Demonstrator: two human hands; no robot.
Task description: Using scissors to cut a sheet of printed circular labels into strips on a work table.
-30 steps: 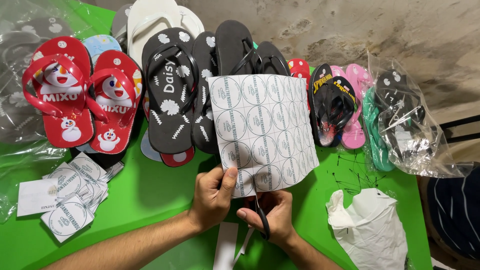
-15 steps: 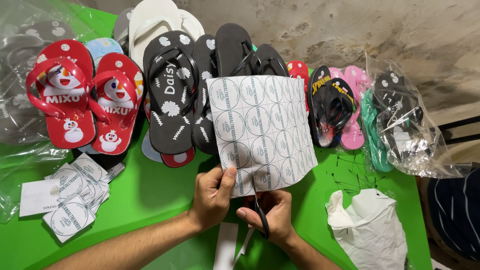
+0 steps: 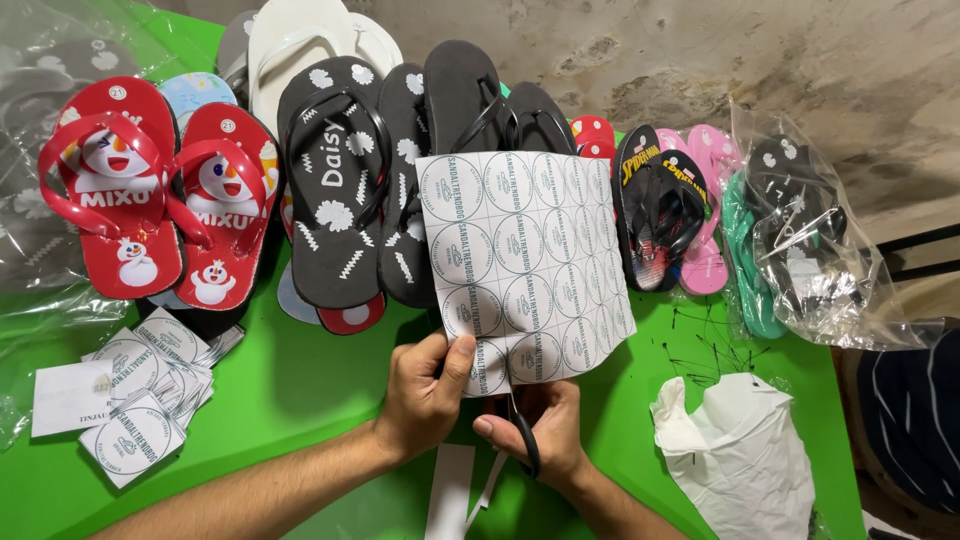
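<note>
**Kid:** What is your left hand (image 3: pixel 425 395) doing?

**Helper:** Your left arm comes in low from the bottom left, across the green tabletop (image 3: pixel 300 390). The hand is turned up a bit. Its grip is pinching the bottom edge of the sticker sheet (image 3: pixel 525 265), with the thumb on the front and the other fingers tucked behind the paper.

**Kid:** And your right hand (image 3: pixel 540 430)?

**Helper:** Your right arm comes up from the bottom, just beside the left one. The hand sits under the sheet, curled around the black scissors (image 3: pixel 522 445). Its grip is pressed on the handles, with fingers through the loops. The blades go up behind the sheet's bottom edge, so you cannot tell how wide they are.

**Kid:** Where is the sheet?

**Helper:** You hold it up in the air, in the middle, standing tall and bent a little. It is white with rows of round stickers. It covers part of the black flip-flops (image 3: pixel 335 180) behind it.

**Kid:** What else is there?

**Helper:** Red flip-flops with snowmen (image 3: pixel 160 190) lie at the far left. A pile of cut stickers (image 3: pixel 140 385) lies near your left arm. White paper strips (image 3: pixel 450 490) lie under your hands. A crumpled white bag (image 3: pixel 740 460) lies to the right. Pink flip-flops (image 3: pixel 715 215) and sandals in a clear bag (image 3: pixel 810 240) lie at the far right.
</note>
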